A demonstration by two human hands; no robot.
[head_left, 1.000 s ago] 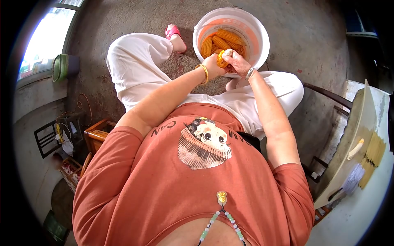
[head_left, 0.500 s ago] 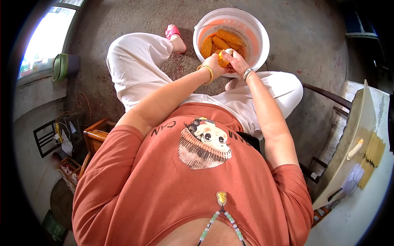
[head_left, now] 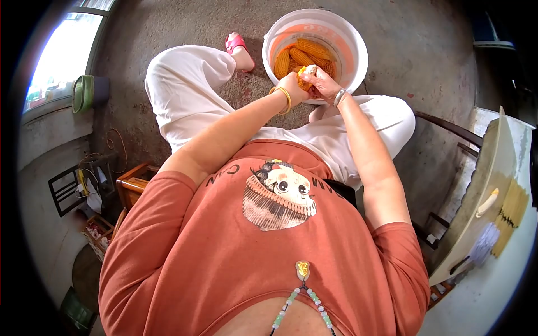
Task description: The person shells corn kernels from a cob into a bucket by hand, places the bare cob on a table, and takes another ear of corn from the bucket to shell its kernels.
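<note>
A partly shelled corn cob point(head_left: 304, 84), yellow with a pale end, is held between my two hands over the near side of a white bucket point(head_left: 358, 53). My left hand point(head_left: 292, 88), below a gold bracelet, is closed around the cob from the left. On the other side, my right hand point(head_left: 325, 85), with a silver bracelet at the wrist, grips the same cob, its thumb lying across it. Inside the bucket, several whole yellow corn cobs point(head_left: 312, 49) lie together, and my hands hide part of what is beneath them.
The bucket stands on a concrete floor point(head_left: 185, 25) between my knees. A pink slipper point(head_left: 235, 42) is on my left foot. To the right is a table point(head_left: 496, 168) with a pale object on top. Wooden furniture point(head_left: 134, 187) stands at the left, and a green container point(head_left: 83, 94) near the window.
Both hands stay on the cob over the bucket. My right hand and the cob have shifted slightly, with more of the pale end showing. The cobs in the bucket look unchanged.
</note>
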